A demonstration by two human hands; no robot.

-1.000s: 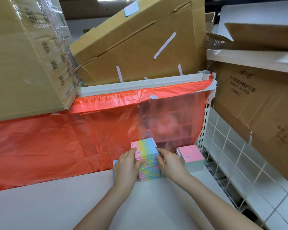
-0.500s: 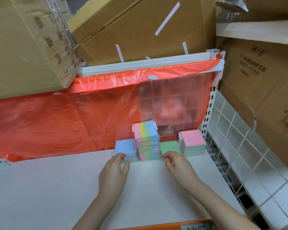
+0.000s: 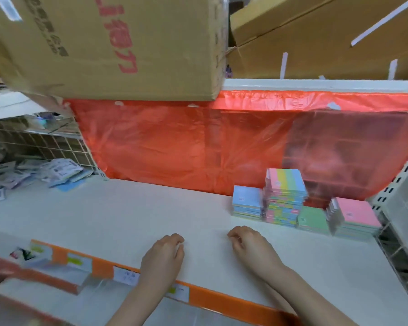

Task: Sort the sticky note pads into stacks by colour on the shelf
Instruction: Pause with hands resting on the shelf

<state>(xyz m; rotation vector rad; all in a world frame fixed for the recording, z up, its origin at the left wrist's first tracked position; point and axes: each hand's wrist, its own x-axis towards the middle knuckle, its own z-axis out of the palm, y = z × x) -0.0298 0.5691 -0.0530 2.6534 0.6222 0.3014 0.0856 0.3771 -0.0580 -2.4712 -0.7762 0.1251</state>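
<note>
Sticky note pads sit in four stacks at the back right of the white shelf [image 3: 127,215], against the red plastic sheet [image 3: 198,147]: blue stack [image 3: 247,201], tall rainbow-striped stack [image 3: 285,196], low green stack [image 3: 313,217], pink stack [image 3: 355,215], all side by side & touching or nearly so. Vs 0.5 s ago: both hands have pulled back from the stacks toward the shelf's front edge, well apart from the pads now; view has swung left, so more of the left side shows. Left hand [image 3: 163,257] & right hand [image 3: 252,245] hover or rest on the bare shelf w/ fingers loosely curled, holding nothing. No real containers in play; cardboard boxes [image 3: 118,48] overhead, contents not visible. At left, a wire grid bay [image 3: 40,142] holds a loose heap of packets [image 3: 57,171], too blurred to identify. Orange price strip [image 3: 198,295] runs along the shelf front, labels unreadable. Pink stack's lower pads look greenish; motion blur, can't tell.
</note>
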